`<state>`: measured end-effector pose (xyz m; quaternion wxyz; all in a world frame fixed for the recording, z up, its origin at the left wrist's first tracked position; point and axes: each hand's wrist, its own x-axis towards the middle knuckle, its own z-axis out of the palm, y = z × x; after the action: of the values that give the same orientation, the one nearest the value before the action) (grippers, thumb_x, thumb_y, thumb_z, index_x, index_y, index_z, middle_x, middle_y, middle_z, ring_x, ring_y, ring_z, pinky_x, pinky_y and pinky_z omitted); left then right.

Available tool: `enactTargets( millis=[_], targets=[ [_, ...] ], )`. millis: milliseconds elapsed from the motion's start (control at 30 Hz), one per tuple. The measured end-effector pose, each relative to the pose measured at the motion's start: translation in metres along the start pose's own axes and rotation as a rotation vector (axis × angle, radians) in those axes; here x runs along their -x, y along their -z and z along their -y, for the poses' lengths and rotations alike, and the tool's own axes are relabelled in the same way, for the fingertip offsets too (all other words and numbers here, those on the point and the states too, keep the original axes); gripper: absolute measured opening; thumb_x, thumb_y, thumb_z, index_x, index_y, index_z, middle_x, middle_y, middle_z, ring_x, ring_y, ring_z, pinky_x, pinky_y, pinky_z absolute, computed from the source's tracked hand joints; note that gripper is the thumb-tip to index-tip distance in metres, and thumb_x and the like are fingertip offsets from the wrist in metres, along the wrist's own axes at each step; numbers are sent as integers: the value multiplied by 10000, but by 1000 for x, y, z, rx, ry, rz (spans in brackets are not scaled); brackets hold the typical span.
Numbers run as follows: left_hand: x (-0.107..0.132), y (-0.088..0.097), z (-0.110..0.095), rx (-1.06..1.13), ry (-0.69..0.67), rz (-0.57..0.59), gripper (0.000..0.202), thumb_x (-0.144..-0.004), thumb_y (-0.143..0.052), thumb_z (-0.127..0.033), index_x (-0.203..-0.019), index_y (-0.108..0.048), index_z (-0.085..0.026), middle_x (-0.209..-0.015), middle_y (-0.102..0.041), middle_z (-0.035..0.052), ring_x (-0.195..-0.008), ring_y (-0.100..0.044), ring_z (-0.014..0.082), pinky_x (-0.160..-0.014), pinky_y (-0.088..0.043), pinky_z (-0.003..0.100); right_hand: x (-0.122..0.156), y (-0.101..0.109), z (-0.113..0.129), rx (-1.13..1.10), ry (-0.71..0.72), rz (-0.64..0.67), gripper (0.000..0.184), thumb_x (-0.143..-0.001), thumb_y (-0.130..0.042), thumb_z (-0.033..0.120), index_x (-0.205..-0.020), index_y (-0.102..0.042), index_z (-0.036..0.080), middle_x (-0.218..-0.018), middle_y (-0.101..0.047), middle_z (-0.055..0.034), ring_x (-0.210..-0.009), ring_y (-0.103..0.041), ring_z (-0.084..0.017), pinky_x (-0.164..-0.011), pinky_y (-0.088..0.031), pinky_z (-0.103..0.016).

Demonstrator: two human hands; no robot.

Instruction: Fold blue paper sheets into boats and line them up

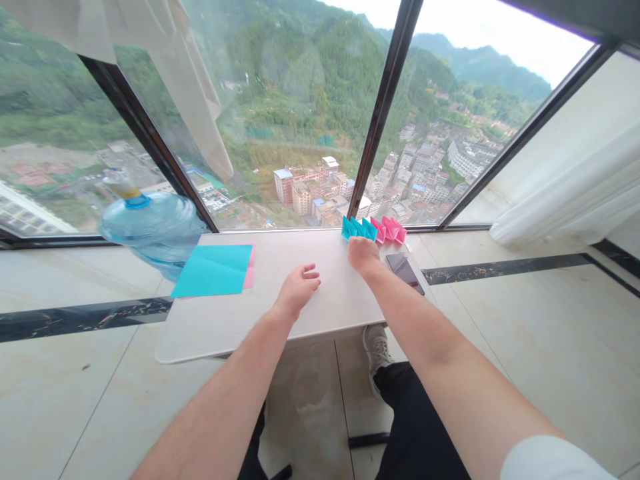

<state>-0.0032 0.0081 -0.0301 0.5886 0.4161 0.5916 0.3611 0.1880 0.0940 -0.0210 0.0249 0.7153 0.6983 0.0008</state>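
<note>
Overlapping blue folded papers (359, 228), right hand (363, 254) (grip impossible to tell); left hand (299, 289) loosely uncurled

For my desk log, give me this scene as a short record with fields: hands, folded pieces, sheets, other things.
Right hand: at the turquoise folded pieces; grip hidden
Left hand: open above the white table, nothing visible in it
Pink folded pieces: right of the turquoise ones
Sheets: turquoise sheet overlapping pink sheet
Dark flat device: table's right end
Water jug: beyond table's left end
</note>
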Motion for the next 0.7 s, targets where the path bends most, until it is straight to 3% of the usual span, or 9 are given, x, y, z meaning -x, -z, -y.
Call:
enactTargets(
  millis=[433, 700],
  targets=[
    [1, 0, -2, -2, 4, -1, 656, -636, -620, -48, -1287, -614, -138, -1223, -696, 157, -1001, -701, 211, -816, -531, 293, 3, 19, 9, 64, 54, 36, 306, -841, -625, 107, -1121, -698, 6, -1054, -716, -331, -1072, -721, -344, -871, -567, -414],
    [2, 2, -3, 5, 6, -3, 641, -655, -624, -63, -1292, -609, -132, -1220, -695, 150, -991, -697, 200, -796, -526, 279, 0, 15, 8, 55, 67, 36, 305, -856, -570, 79, -1119, -713, 25, -1049, -727, -306, -1053, -729, -327, -878, -568, -412]
  ],
)
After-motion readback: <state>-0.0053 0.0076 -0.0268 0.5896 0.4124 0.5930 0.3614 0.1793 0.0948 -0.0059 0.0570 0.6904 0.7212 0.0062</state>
